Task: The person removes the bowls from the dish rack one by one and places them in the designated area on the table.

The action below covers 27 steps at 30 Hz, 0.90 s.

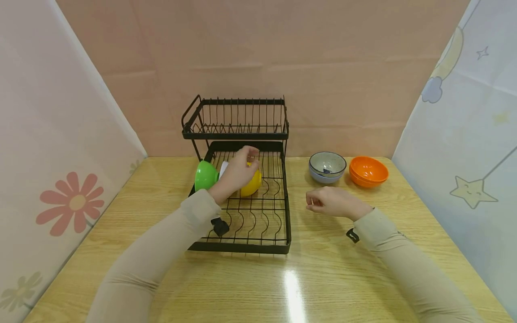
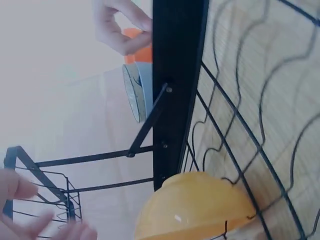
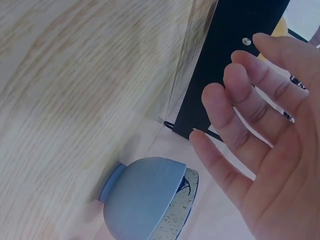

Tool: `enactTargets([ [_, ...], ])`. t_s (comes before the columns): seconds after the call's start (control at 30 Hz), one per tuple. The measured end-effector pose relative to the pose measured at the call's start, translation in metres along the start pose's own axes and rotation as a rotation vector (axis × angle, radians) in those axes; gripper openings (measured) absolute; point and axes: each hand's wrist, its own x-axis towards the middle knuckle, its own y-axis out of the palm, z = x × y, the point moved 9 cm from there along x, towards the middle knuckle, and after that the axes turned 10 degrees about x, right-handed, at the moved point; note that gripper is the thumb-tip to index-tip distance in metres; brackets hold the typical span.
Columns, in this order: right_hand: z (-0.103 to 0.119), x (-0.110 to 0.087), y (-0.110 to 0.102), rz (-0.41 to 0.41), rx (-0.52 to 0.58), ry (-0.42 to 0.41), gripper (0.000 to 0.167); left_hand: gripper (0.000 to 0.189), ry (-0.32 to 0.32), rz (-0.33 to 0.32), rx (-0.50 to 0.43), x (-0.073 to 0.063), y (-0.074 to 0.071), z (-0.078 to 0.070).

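Note:
My left hand is over the lower tier of a black dish rack, above a yellow bowl. In the left wrist view the fingers are spread and apart from the yellow bowl, holding nothing. A green bowl stands on its side at the rack's left, with a white bowl partly hidden behind the hand. To the right of the rack, my right hand hovers above the table, fingers loosely bent and holding nothing. Beyond it sits a speckled bowl nested in a light blue bowl.
Stacked orange bowls stand at the back right of the wooden table. The rack's upper basket rises at the back, before a pink backdrop. Patterned side panels flank the table.

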Motion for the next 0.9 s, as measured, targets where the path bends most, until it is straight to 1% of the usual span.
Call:
enactTargets([
  [0.07, 0.0, 0.0, 0.0, 0.001, 0.008, 0.001, 0.013, 0.042, -0.069, -0.051, -0.097, 0.0, -0.005, 0.007],
  [0.13, -0.001, 0.0, -0.001, 0.001, 0.015, 0.003, 0.012, 0.047, -0.14, -0.057, -0.166, 0.0, -0.004, 0.014],
  [0.27, -0.002, -0.001, -0.001, 0.003, 0.025, 0.009, 0.01, 0.057, -0.282, -0.008, -0.272, -0.002, 0.006, 0.028],
  [0.37, -0.002, -0.001, -0.001, 0.005, 0.03, 0.009, 0.009, 0.063, -0.351, 0.04, -0.313, -0.003, 0.014, 0.035],
  [0.6, -0.001, -0.002, -0.001, -0.003, 0.016, -0.001, 0.009, 0.07, -0.416, 0.17, -0.333, -0.005, 0.03, 0.047],
  [0.77, -0.002, -0.002, 0.0, -0.006, 0.015, -0.009, 0.009, 0.067, -0.452, 0.218, -0.347, -0.004, 0.042, 0.055],
  [0.83, -0.002, -0.002, 0.001, -0.005, 0.017, -0.007, 0.01, 0.064, -0.447, 0.229, -0.344, -0.004, 0.045, 0.056],
  [0.9, -0.002, -0.002, 0.001, -0.003, 0.019, -0.008, 0.009, 0.057, -0.438, 0.241, -0.358, -0.004, 0.048, 0.056],
])
